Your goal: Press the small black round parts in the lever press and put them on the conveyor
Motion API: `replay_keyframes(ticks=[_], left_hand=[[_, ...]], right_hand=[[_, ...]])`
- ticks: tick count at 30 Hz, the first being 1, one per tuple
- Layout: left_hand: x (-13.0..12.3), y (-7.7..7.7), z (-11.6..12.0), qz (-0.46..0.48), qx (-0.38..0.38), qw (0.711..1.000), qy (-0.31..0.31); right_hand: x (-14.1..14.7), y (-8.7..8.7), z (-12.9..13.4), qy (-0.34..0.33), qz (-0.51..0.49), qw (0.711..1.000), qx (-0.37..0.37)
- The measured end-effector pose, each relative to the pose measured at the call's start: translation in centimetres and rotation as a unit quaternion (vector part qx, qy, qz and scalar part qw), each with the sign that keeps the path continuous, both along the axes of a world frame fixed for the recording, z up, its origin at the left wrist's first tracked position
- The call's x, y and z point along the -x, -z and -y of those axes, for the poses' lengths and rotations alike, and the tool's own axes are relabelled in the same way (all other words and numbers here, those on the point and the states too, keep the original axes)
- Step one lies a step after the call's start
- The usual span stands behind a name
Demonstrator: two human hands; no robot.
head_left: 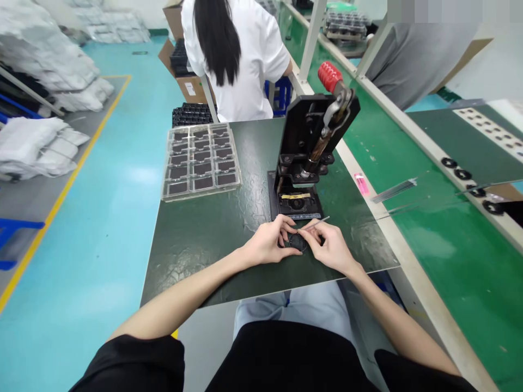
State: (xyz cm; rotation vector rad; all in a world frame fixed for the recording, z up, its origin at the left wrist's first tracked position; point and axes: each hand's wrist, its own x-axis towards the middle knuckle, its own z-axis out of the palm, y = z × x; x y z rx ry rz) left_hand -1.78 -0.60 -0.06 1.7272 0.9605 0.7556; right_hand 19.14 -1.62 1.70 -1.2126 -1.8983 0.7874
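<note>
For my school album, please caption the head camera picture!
Left hand holds a round black part, right hand a slim tool, near a red-handled press.

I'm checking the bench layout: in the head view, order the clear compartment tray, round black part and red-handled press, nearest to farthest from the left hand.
1. Round black part: held by the left hand.
2. Red-handled press: just ahead.
3. Clear compartment tray: ahead, to the left.

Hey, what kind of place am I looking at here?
Likely a factory assembly line: there's a hand press on the worktable, a clear compartmented tray of dark pieces, and what looks like a green conveyor alongside.
</note>
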Motion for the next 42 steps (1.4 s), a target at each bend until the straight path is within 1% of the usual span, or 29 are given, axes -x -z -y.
replay_keyframes(ticks=[5, 9, 13, 15, 19, 21, 23, 25, 26, 27, 28, 29, 30, 31, 32, 34, 35, 36, 37, 40, 42], left_hand=[[-0.2, 0.0, 0.1, 0.004, 0.007, 1.0, -0.016], [-0.3, -0.2, 0.2, 0.007, 0.008, 1.0, -0.026], [-0.4, -0.5, 0.3, 0.0, 0.013, 0.999, -0.034], [-0.5, -0.6, 0.4, -0.008, 0.02, 0.999, -0.041], [-0.6, -0.9, 0.6, -0.023, 0.037, 0.998, -0.056], [-0.6, -1.0, 0.6, -0.029, 0.041, 0.997, -0.056], [-0.6, -1.0, 0.5, -0.034, 0.042, 0.997, -0.055], [-0.7, -1.0, 0.4, -0.032, 0.045, 0.997, -0.054], [-0.7, -1.0, 0.4, -0.03, 0.047, 0.997, -0.055], [-0.7, -1.0, 0.3, -0.027, 0.051, 0.997, -0.055], [-0.7, -0.9, 0.3, -0.024, 0.055, 0.997, -0.055], [-0.6, -0.9, 0.3, -0.022, 0.059, 0.997, -0.055], [-0.6, -0.9, 0.3, -0.019, 0.06, 0.996, -0.056], [-0.6, -0.9, 0.4, -0.018, 0.058, 0.996, -0.058], [-0.6, -0.9, 0.4, -0.019, 0.052, 0.997, -0.059], [-0.6, -0.9, 0.5, -0.026, 0.033, 0.997, -0.064], [-0.6, -0.9, 0.6, -0.029, 0.024, 0.997, -0.065], [-0.6, -0.9, 0.6, -0.032, 0.018, 0.997, -0.065], [-0.6, -0.9, 0.6, -0.033, 0.014, 0.997, -0.065], [-0.5, -1.0, 0.6, -0.034, 0.008, 0.998, -0.057], [-0.4, -1.0, 0.5, -0.036, 0.003, 0.998, -0.051]], right_hand=[[0.1, 0.2, 0.1, -0.01, 0.012, 0.999, -0.035], [0.1, 0.1, 0.3, -0.018, 0.034, 0.996, -0.086], [0.3, -0.1, 0.5, -0.052, 0.095, 0.982, -0.156], [0.4, -0.1, 0.5, -0.061, 0.133, 0.974, -0.175], [0.6, 0.1, 0.5, -0.062, 0.166, 0.966, -0.187], [0.7, 0.3, 0.5, -0.062, 0.16, 0.968, -0.184], [0.8, 0.3, 0.5, -0.055, 0.129, 0.976, -0.165], [0.7, 0.1, 0.4, -0.022, 0.05, 0.991, -0.121], [0.5, -0.1, 0.4, 0.015, -0.011, 0.995, -0.097], [0.3, -0.4, 0.3, 0.065, -0.074, 0.992, -0.083], [-0.1, -0.7, 0.3, 0.121, -0.127, 0.981, -0.08], [-0.5, -1.0, 0.3, 0.17, -0.158, 0.968, -0.092], [-1.0, -1.3, 0.4, 0.201, -0.157, 0.959, -0.119], [-1.6, -1.6, 0.4, 0.204, -0.123, 0.958, -0.161], [-2.1, -1.7, 0.5, 0.181, -0.066, 0.959, -0.208], [-3.0, -1.7, 0.6, 0.101, 0.061, 0.951, -0.285], [-3.4, -1.5, 0.7, 0.067, 0.105, 0.943, -0.308], [-3.6, -1.4, 0.7, 0.047, 0.13, 0.938, -0.317], [-3.8, -1.1, 0.8, 0.042, 0.138, 0.939, -0.313], [-3.8, -0.7, 1.0, 0.071, 0.12, 0.951, -0.275], [-3.7, -0.9, 1.2, 0.093, 0.102, 0.956, -0.257]])
